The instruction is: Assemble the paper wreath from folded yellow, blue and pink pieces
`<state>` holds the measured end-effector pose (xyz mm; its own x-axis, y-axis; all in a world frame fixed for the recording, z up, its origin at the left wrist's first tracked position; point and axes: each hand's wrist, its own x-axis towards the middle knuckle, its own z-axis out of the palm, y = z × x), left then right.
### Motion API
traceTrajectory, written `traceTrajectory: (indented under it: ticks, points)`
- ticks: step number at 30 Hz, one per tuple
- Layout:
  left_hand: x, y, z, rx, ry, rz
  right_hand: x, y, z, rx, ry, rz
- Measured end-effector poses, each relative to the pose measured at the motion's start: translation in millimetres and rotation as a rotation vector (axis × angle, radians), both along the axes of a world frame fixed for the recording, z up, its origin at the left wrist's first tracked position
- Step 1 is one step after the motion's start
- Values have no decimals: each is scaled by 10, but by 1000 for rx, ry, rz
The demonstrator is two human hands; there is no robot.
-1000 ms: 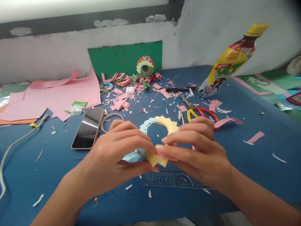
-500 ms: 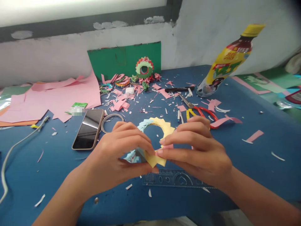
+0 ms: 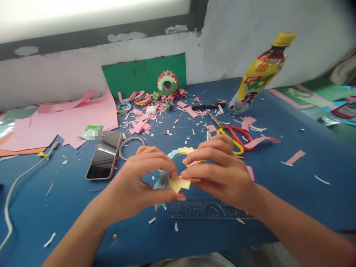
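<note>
Head view, left to right. At the far left edge a white cable (image 3: 11, 193) is curving down the blue table (image 3: 319, 207), with bare tabletop lying open between it and the person's forearm. Pink paper sheets (image 3: 63, 122) are spreading across the left rear, their ragged front edge overhanging a phone (image 3: 103, 156) that is lying face up; a tape ring (image 3: 131, 145) is sitting just beside the phone's right edge.

At centre, the left hand (image 3: 136, 185) is pinching the near end of a folded paper ring (image 3: 178, 168), thumb below and fingertips above, while the right hand (image 3: 219, 174) is gripping the same ring from the other side, its fingertips meeting the left ones over a yellow paper corner. The ring is being held just above the table, its blue and yellow arc showing between the two hands. A clear ruler (image 3: 205, 209) is lying flat directly beneath them, near the table's front edge.

Behind, a green card (image 3: 139, 74) is leaning against the wall with a finished paper wreath (image 3: 167, 82) in front of it, amid pink scraps. Right of centre, scissors (image 3: 236, 135) are lying just beyond the right hand, a black pen (image 3: 208, 106) farther back. A yellow bottle (image 3: 258, 74) is standing at the right rear. The right front of the table is lying largely open, holding only scattered strips.
</note>
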<state>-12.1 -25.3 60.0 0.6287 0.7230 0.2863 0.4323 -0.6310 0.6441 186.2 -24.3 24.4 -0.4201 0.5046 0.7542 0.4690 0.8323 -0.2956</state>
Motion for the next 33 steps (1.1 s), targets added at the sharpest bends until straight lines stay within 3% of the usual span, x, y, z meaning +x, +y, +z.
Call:
traceTrajectory:
  ticks: [8, 18, 25, 33]
  points:
    - [33, -5, 18, 260, 177, -24, 43, -29, 9, 278, -154, -26]
    - [-16, -59, -21, 619, 168, 40, 67, -77, 86, 343, -169, -66]
    - [-91, -68, -53, 701, 226, 12, 79, -105, 93, 328, -185, -68]
    - [-179, -101, -118, 681, 244, 10, 76, -78, 9, 433, -108, -70]
